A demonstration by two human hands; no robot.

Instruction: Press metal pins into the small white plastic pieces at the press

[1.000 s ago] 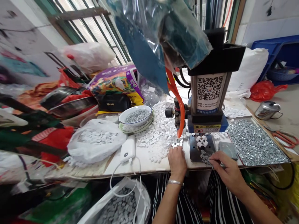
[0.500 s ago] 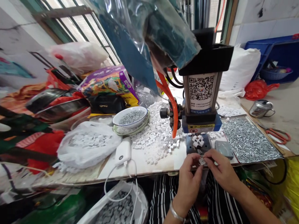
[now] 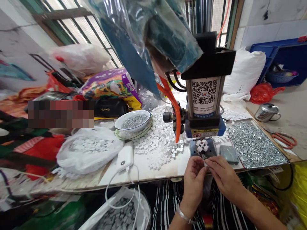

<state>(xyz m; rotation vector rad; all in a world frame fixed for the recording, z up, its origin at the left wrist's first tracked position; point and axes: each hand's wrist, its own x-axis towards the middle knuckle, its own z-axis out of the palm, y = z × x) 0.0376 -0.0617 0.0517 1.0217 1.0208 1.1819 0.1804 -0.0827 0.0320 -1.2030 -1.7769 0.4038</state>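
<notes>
- Plastic bag (image 3: 69,162), left, lying open on the table; I count it as holding white pieces.
- Lined sack (image 3: 144,206), near, below the table edge; grey pieces inside.
- White device (image 3: 125,156), near the table edge, a white cable plugged into it.
- Enamel bowl (image 3: 118,124), blue-rimmed, farther back, filled with metal pins, sitting on a greenish dish (image 3: 134,137).
- White pieces (image 3: 155,137), loose, spread between bowl and press.
- Orange hose (image 3: 177,124), hanging at the press's left side.
- My left hand (image 3: 194,174), bracelet at the wrist, fingers pinched on one small white piece (image 3: 205,164); that piece sits at the meeting fingertips, near side of the base plate.
- Press (image 3: 203,95), far, above its dark base plate (image 3: 211,148), which carries a white cluster (image 3: 202,145).
- My right hand (image 3: 222,175), fingertips closed on the same piece, its far side hidden from me.
- Grey block (image 3: 229,155), just right of the base plate.
- Tray (image 3: 263,165), right, covered with metal pins.
- Metal mug (image 3: 266,113), far right, beyond the tray.
- Orange-handled scissors (image 3: 286,140), right of the tray.
</notes>
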